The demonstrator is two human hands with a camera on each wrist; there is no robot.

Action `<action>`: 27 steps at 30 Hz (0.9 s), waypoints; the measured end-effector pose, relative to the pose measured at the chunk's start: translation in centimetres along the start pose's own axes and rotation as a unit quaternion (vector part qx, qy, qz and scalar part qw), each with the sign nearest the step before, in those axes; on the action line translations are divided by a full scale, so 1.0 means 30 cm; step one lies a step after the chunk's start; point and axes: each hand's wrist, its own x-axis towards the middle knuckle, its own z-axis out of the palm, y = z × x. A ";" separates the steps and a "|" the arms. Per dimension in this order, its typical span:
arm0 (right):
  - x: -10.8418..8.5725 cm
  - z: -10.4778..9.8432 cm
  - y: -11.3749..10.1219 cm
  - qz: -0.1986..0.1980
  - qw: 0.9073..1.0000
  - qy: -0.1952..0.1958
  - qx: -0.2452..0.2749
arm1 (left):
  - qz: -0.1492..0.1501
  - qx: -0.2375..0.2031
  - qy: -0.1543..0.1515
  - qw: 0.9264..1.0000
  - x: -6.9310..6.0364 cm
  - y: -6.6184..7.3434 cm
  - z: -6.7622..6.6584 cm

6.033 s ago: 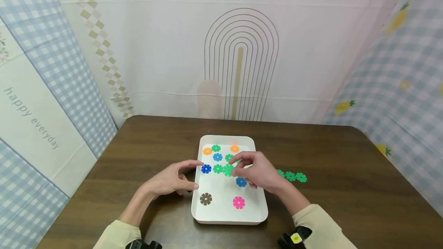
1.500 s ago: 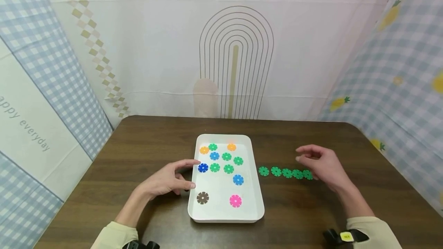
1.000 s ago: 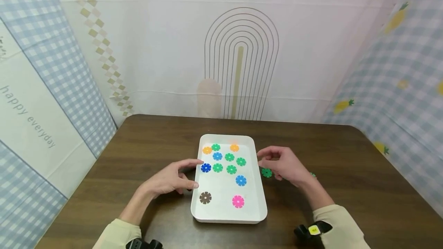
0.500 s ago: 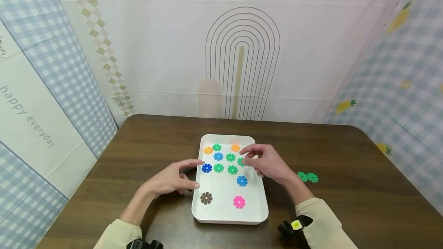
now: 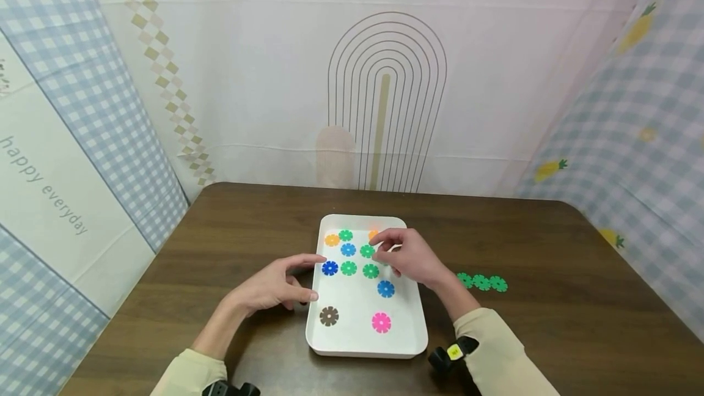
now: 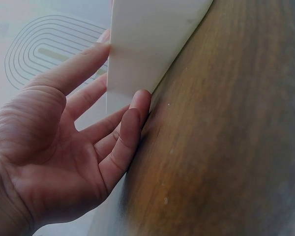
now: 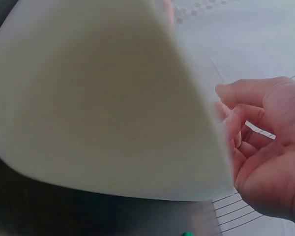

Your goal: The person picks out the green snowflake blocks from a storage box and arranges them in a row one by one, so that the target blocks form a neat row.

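Note:
A white tray [image 5: 357, 347] lies on the table with several notched discs in it. My left hand [image 5: 269, 286] rests thumb and index finger, spread apart, on its left rim. The left wrist view shows that hand [image 6: 64, 147] against the tray's side [image 6: 142, 49], the other fingers loosely bent. My right hand [image 5: 409, 255] hovers over the tray's right side, thumb and index tips apart beside a green disc [image 5: 366, 251]; an orange disc is partly covered. No disc shows in the right hand [image 7: 270, 142] in the right wrist view, where the tray wall [image 7: 113, 108] hides some fingertips.
Green discs [image 5: 481, 282] lie in a row on the brown table [image 5: 550, 335], right of the tray, partly behind my right forearm. Blue [image 5: 386, 289], pink [image 5: 381, 322] and brown [image 5: 329, 316] discs lie lower in the tray. A patterned cloth [image 5: 264, 78] hangs behind.
From the far right of the table, my right hand has come left past the green row to over the tray, covering one green disc there. My left hand stays at the rim.

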 end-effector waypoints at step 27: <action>0.007 0.086 -0.020 0.026 0.966 -0.013 -0.258 | 0.000 -0.003 -0.005 1.000 -0.005 0.000 -0.003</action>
